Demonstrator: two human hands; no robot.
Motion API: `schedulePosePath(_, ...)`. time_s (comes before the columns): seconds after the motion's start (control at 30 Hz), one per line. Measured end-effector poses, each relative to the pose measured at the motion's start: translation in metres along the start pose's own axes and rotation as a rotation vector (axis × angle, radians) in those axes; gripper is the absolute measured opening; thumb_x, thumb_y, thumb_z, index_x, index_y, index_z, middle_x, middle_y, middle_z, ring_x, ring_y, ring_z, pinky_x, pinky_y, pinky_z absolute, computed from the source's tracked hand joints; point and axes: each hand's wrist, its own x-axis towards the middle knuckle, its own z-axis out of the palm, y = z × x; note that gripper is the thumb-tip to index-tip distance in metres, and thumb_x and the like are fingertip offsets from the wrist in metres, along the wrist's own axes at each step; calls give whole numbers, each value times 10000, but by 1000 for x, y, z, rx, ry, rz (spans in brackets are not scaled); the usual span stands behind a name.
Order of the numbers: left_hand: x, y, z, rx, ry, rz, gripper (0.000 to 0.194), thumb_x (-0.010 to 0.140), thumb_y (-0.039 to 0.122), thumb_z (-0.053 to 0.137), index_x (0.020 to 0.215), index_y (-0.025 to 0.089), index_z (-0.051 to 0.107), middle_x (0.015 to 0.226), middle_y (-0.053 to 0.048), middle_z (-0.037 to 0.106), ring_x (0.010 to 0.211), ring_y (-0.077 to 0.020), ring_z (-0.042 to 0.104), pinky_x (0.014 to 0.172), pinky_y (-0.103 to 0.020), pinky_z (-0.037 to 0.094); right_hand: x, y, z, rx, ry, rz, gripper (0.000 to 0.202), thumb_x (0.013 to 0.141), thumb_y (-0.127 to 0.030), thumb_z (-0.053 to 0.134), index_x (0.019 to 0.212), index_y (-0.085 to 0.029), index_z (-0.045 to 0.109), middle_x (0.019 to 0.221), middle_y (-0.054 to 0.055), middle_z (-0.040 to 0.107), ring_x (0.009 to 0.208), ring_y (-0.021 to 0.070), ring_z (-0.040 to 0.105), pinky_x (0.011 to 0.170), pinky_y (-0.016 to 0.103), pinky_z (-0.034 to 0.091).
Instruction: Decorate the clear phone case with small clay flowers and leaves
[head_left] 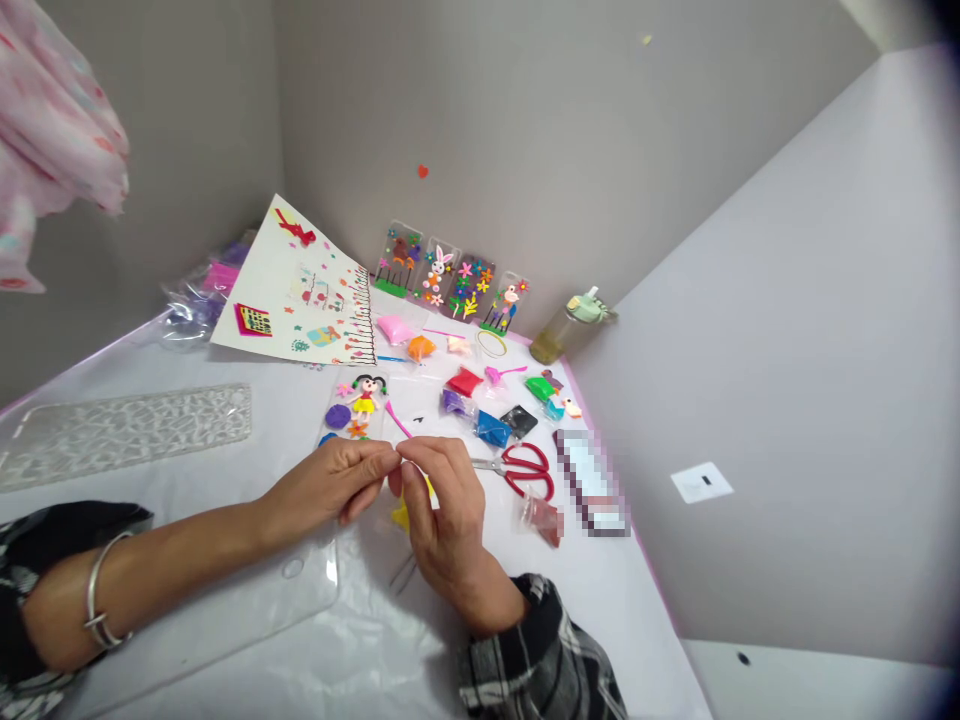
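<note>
My left hand and my right hand meet at the fingertips over the table. Both are closed in a pinch; whatever sits between the fingers is too small to make out. Just beyond them lies a clear panel with a clay girl figure in a yellow skirt, a purple clay disc and small clay flowers. Partly hidden behind my right hand is something yellow, perhaps a clay packet. A pink modelling tool lies beyond my fingertips, and red-handled scissors rest to the right.
Packets of coloured clay, such as a blue one and a red one, lie across the middle. Decorated panels lean on the wall beside a drawn sheet. A bottle, a blurred phone-like item and clear cases stand or lie around.
</note>
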Motion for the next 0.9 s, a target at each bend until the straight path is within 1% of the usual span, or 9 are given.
schedulePosePath(0.1,2,-1,1,46,-6,50,524,1005,664,706,729,221,671,634,25,616,593,-164,568,604,-264,497,0,2,0,11,8,24,237,1122,-111,544,1196,-233,734,1016,91,808,930,238,765,804,391,644)
schedulePosePath(0.27,4,-11,1,-138,-64,39,350,962,573,788,918,232,720,754,3,741,699,-200,693,676,-290,561,0,2,-1,12,5,52,233,1126,-120,545,1182,-240,736,1014,87,808,931,241,767,805,395,645)
schedulePosePath(0.33,4,-13,1,-158,-53,18,396,952,592,807,856,232,674,665,20,711,629,-182,658,650,-281,540,-1,2,-1,13,1,42,225,1128,-123,548,1179,-237,735,1011,88,807,924,239,762,797,389,641)
schedulePosePath(0.43,2,-9,1,-113,5,-14,569,940,690,788,690,238,552,477,70,522,475,-133,478,543,-252,431,-1,2,0,16,12,31,225,1130,-120,546,1186,-232,731,1012,90,809,926,238,758,800,383,639)
schedulePosePath(0.53,1,0,1,-70,47,-39,651,934,775,748,648,239,515,450,87,422,443,-113,373,487,-247,339,-1,3,0,8,1,41,233,1129,-125,542,1217,-234,729,1038,97,809,952,244,768,820,393,649)
schedulePosePath(0.63,2,7,0,-27,101,36,600,974,758,729,737,212,652,609,44,583,561,-127,519,606,-248,461,-2,4,1,6,-24,53,223,1130,-146,559,1273,-233,707,1069,101,807,989,252,771,854,406,658)
schedulePosePath(0.77,5,7,-1,-143,156,65,434,897,640,890,1015,235,784,908,5,741,837,-171,697,814,-265,575,-3,7,3,16,-48,73,229,1124,-198,641,1350,-226,661,1148,121,797,1070,266,770,902,417,667)
schedulePosePath(0.83,6,6,-2,-214,164,69,404,846,561,960,1002,239,773,932,6,748,892,-178,708,850,-267,583,-4,8,4,10,-60,76,248,1117,-221,676,1364,-219,653,1169,133,790,1084,272,772,902,414,672)
schedulePosePath(0.9,6,6,-2,-221,159,79,396,809,521,990,931,228,754,869,22,719,824,-162,681,797,-251,570,-5,9,5,13,-69,72,252,1114,-240,694,1362,-216,655,1172,136,790,1089,273,774,902,409,674)
